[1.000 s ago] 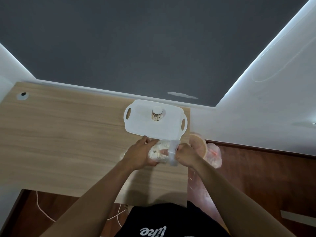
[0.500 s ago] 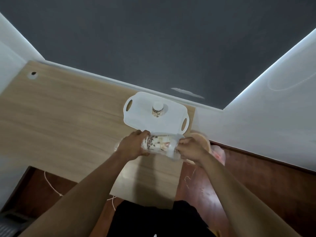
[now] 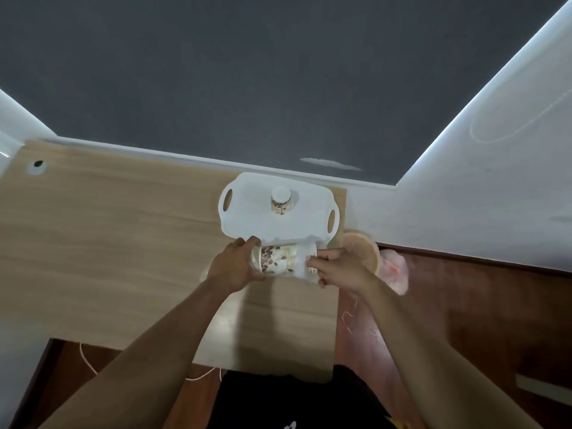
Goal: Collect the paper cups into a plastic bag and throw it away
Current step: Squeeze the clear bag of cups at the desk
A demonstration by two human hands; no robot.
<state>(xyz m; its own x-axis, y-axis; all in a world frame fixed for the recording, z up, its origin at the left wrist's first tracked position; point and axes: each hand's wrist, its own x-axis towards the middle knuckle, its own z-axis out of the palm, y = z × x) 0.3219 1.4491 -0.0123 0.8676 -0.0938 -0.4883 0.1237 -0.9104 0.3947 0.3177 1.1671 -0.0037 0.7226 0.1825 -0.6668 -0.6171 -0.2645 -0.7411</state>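
Note:
Between my hands lies a stack of paper cups printed with coffee beans, held sideways inside a clear plastic bag. My left hand grips the stack's left end. My right hand pinches the bag at the right end. Both hover above the wooden desk, just in front of a white tray. One more paper cup stands upside down on that tray.
A round orange bin with a pink bag liner stands on the dark wood floor right of the desk. A white cord trails under the desk's front edge. A grey wall rises behind the desk.
The stack of cups now lies out sideways between my hands. The view has shifted, so the desk and tray sit differently in the frame.

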